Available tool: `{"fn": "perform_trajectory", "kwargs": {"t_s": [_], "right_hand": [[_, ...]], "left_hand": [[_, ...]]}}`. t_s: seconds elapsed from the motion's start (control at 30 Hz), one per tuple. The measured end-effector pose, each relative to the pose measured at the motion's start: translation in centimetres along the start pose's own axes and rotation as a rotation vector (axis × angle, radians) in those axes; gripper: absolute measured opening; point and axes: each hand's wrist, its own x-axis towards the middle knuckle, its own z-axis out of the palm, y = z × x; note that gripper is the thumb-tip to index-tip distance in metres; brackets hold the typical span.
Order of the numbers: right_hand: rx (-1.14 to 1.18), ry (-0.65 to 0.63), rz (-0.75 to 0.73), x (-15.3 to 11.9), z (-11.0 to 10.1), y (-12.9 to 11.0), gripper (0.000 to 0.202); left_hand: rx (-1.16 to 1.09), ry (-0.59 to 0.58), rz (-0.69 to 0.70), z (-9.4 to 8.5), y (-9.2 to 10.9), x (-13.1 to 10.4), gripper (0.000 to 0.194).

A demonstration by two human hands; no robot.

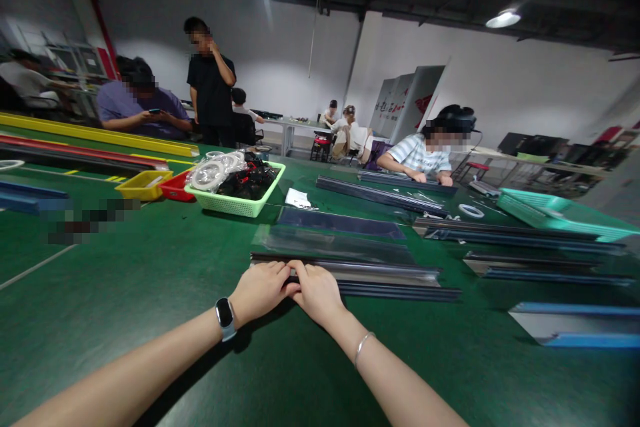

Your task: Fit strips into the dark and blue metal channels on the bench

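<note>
dark channel strip [385,272], that long one lies on the green table [165,333], right in front of the person and running off to their right. from where i stand, the light green basket [230,205] beyond the hands is the fullest container: white rings [213,170] in clear plastic bags on its left side, a heap of black parts [253,177] with bits of red beside them. just left of it sit a small red tray [176,188] and a yellow tray [143,187], side by side; i can't make out what either holds. over on the right is a turquoise basket [590,220], shallow and open, its inside too blurred to read. the strip itself is long and straight, with dark, glossy ridged edges along both sides and a duller greyish band between them, light catching the far edge. the left hand [261,290] has its fingers curled closed over the strip near its left end, and the right hand [317,290] is closed on it too, fingers bent over and thumb low, the two hands touching. clear film [335,243] lies just beyond the strip, with a dark blue sheet [343,221] behind that. across the table, a person in a striped shirt [417,152] leans over another dark strip [407,181].
</note>
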Motion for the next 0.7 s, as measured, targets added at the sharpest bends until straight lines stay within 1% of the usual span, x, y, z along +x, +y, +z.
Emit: {"fn": "perform_trajectory", "kwargs": {"t_s": [0.1, 0.23, 0.37, 0.5, 0.7], "right_hand": [[0.0, -0.004, 0.015, 0.06, 0.05, -0.19, 0.039], [-0.033, 0.019, -0.024, -0.01, 0.03, -0.37, 0.041], [-0.075, 0.047, -0.022, -0.3, -0.28, -0.32, 0.042], [-0.099, 0.052, 0.016, -0.46, -0.42, -0.13, 0.039], [-0.096, 0.026, -0.029, -0.31, -0.05, 0.09, 0.031]], "left_hand": [[0.022, -0.007, -0.011, -0.07, 0.01, -0.1, 0.028], [0.038, 0.006, -0.025, 0.06, 0.14, -0.15, 0.025], [0.053, 0.049, -0.03, -0.09, 0.17, -0.26, 0.033], [0.06, 0.089, -0.045, -0.56, -0.1, -0.71, 0.036], [0.042, 0.147, -0.019, -0.86, -0.19, -0.92, 0.034]]}}
